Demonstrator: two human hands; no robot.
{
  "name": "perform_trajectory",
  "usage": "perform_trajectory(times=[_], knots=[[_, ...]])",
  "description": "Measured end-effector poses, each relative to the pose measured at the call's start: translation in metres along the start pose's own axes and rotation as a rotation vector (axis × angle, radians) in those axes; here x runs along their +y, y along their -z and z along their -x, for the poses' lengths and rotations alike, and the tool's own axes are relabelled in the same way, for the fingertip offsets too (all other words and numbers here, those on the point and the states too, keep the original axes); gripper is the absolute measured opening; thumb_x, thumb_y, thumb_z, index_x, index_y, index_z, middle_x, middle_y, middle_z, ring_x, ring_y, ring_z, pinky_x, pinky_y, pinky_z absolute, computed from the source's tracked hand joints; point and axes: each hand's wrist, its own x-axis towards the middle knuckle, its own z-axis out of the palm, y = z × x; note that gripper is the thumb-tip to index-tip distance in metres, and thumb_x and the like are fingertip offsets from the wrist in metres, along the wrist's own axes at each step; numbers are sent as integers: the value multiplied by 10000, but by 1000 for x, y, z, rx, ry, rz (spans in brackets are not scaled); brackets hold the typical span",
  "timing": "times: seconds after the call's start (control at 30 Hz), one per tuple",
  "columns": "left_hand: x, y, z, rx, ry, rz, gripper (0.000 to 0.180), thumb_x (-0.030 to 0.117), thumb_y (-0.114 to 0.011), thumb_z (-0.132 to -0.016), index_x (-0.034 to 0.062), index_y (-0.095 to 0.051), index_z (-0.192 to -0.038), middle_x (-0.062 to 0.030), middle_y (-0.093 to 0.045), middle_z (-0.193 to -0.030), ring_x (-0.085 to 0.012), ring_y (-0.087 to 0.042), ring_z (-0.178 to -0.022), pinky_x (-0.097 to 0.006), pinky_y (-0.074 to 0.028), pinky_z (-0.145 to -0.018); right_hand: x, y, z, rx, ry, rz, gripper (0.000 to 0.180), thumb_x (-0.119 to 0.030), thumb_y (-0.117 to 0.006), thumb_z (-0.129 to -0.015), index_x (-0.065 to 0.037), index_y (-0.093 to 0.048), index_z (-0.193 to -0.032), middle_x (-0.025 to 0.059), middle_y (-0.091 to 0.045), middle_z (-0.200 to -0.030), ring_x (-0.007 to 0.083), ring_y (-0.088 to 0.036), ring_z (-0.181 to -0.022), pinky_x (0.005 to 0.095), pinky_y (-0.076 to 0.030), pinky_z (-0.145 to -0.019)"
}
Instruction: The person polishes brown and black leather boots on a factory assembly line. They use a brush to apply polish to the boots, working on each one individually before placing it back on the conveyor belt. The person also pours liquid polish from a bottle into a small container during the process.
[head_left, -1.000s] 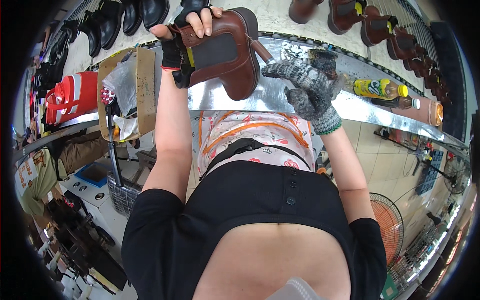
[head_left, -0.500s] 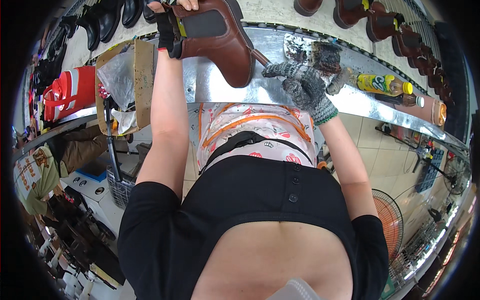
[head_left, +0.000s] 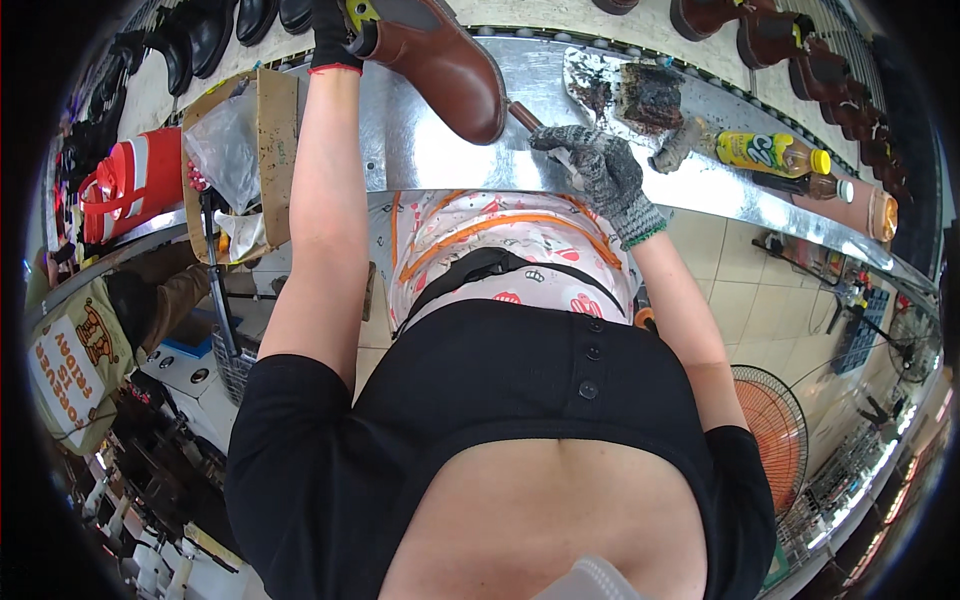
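Observation:
A brown ankle boot (head_left: 450, 85) with dark elastic side panels is held up over the metal bench, its toe toward me. My left hand (head_left: 336, 35), in a black glove with a red cuff, is at the boot's upper, partly cut off by the top edge; its fingers are hidden now. In a grey knit glove, my right hand (head_left: 605, 180) is closed around a slim, brown-tipped tool (head_left: 523, 116). That tip is right by the side of the boot's toe; whether it touches I cannot tell.
Behind the right hand lie a stained white tray (head_left: 590, 85) with a dark block (head_left: 650, 97), and a yellow-labelled bottle (head_left: 765, 153). A cardboard box (head_left: 277, 150) and red jug (head_left: 135, 185) stand left. Brown boots (head_left: 770, 45) and black boots (head_left: 205, 40) line the far rack.
The boot and my left hand have moved farther up, partly out of view. My right hand has barely shifted, with the tool still beside the toe.

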Motion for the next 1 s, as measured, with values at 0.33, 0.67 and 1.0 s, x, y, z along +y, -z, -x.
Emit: perform_trajectory(times=[0.33,0.67,1.0], knots=[[-33,29,-7,223,-168,-453,630,657,-418,-861,43,-558,-897,-83,-567,-847,-246,-531,-894,-357,-410,-859,25,-16,12,127,-309,-466,246,-105,-554,-827,-70,-664,-1045,87,-684,-927,159,-643,-787,284,-510,-693],[-20,54,8,239,-553,-1309,686,615,-386,-889,50,-444,-1273,-161,-641,-1024,-340,-620,-923,-407,-462,-768,9,0,19,181,-440,-485,334,-256,-409,-947,-68,-665,-1049,76,-693,-900,120,-643,-765,247,-512,-648],[6,21,46,127,-499,-1326,571,597,-620,-752,65,-572,-955,-106,-643,-814,-291,-645,-776,-380,-479,-681,37,23,30,208,-397,139,310,-83,-576,-774,-38,-586,-1081,155,-653,-925,304,-634,-840,387,-501,-740]])
